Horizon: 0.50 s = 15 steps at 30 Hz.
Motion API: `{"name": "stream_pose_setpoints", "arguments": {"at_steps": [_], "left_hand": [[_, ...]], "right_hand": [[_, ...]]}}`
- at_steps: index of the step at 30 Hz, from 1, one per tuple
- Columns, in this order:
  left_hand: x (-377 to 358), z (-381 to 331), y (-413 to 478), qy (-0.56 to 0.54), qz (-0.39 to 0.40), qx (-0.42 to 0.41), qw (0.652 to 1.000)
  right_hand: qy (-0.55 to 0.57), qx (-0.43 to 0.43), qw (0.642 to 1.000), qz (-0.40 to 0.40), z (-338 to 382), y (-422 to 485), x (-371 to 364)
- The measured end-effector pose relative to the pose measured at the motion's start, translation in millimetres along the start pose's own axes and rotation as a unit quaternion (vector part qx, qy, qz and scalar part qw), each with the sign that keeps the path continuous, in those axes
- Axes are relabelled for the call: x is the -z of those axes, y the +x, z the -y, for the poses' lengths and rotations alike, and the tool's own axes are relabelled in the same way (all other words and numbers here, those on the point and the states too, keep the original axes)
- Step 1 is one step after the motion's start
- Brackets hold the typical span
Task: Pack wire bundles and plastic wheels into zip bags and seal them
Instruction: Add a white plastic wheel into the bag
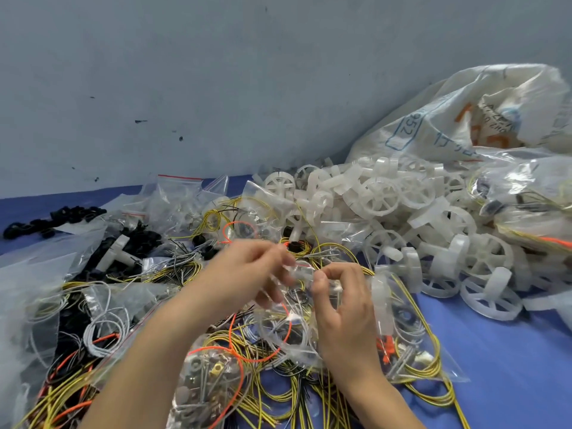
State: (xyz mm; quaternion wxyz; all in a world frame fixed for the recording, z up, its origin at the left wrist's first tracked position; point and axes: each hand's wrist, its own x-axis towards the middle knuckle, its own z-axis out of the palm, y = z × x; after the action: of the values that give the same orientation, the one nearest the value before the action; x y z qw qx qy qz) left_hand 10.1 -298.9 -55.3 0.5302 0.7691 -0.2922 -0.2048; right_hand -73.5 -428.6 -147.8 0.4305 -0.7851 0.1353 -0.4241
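Both hands hold one clear zip bag (288,332) above the blue table (510,351). My left hand (250,270) pinches the bag's top edge from the left, blurred. My right hand (343,308) pinches the same edge from the right, fingers curled. Inside the bag I see coiled wires, one of them orange, and a translucent white wheel. Loose yellow, orange, grey and black wire bundles (272,388) lie beneath the hands. A heap of white plastic wheels (387,193) fills the back right.
Filled and empty zip bags (176,196) lie at the back left, beside small black parts (46,222). A bag of metal hardware (204,376) rests near my left forearm. A big white woven sack (464,119) leans at the far right against the grey wall.
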Motion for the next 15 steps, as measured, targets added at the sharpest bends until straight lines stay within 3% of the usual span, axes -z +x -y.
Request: {"name": "stream_pose_setpoints", "arguments": {"at_steps": [2,4,8,12,15], "left_hand": [[3.6,-1.2,14.4,0.013,-0.126,-0.053,0.991],[-2.8,-3.0,37.4,0.042,-0.168,-0.059,0.983],[-22.5,5.4,97.2,0.229,-0.133,-0.004,0.964],[-33.0,17.9,137.0,0.407,-0.100,0.055,0.906],[-38.4,23.9,149.8,0.465,-0.110,0.093,0.873]], "right_hand": [[-0.019,0.002,1.000,-0.022,-0.2,-0.5,0.5],[-0.049,0.022,0.998,-0.033,-0.2,-1.4,0.7],[-0.078,0.038,0.996,-0.026,-0.9,-3.0,0.1],[-0.069,0.018,0.997,-0.020,-3.3,-2.2,1.7],[-0.065,0.014,0.998,-0.016,-3.8,-2.3,1.1]]}}
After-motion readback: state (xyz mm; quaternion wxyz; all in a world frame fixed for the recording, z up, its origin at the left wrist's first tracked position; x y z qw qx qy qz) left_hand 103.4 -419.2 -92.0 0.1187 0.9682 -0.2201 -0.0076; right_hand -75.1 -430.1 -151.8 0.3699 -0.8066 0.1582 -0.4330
